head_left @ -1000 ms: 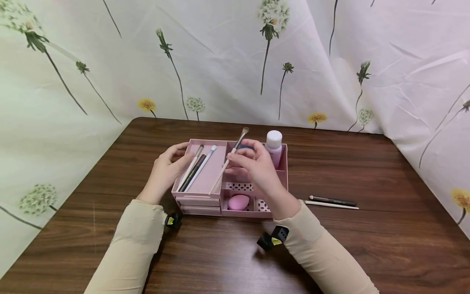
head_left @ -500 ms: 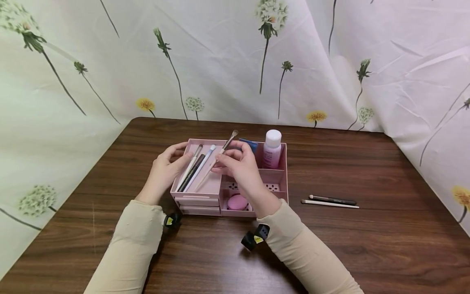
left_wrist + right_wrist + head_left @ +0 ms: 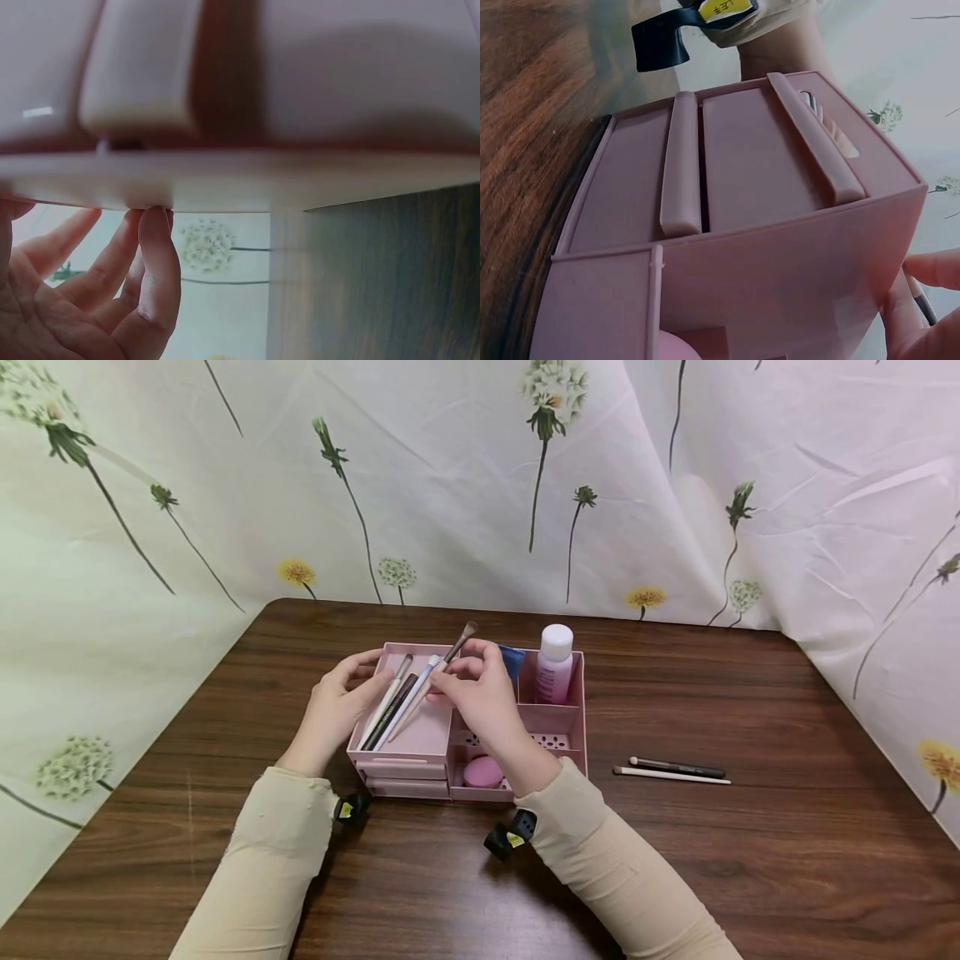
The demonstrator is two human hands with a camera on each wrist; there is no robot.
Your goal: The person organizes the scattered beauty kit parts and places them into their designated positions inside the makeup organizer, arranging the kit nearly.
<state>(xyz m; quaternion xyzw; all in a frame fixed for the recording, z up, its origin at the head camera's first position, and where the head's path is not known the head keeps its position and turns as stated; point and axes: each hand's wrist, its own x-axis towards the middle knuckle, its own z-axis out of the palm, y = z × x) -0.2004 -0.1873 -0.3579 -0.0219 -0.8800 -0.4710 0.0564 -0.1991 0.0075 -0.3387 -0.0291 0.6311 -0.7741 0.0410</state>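
Note:
A pink makeup organizer [image 3: 431, 731] stands on the table. My left hand [image 3: 333, 706] holds its left side, thumb over the top rim and fingertips against the outer wall [image 3: 225, 184]. My right hand [image 3: 487, 706] pinches a makeup brush [image 3: 459, 642] between thumb and fingers. That brush slants over the organizer's top tray, bristles up and away, handle end low in the tray. Beside it lie a brush with a pale handle [image 3: 384, 714], a black pen-like stick [image 3: 388, 717] and a white brush [image 3: 408, 706]. In the right wrist view the held brush [image 3: 924, 306] is partly hidden by fingers.
The organizer's right compartments hold a white-capped bottle [image 3: 554, 668], a blue packet [image 3: 512, 662] and a pink makeup sponge [image 3: 482, 772]. On the table at right lie a black brush [image 3: 678, 768] and a white-handled brush [image 3: 675, 776]. A flowered cloth [image 3: 465, 485] hangs behind.
My right hand has moved left with the brush, from over the right compartments to over the top tray, close beside the white brush. The left hand stays on the organizer.

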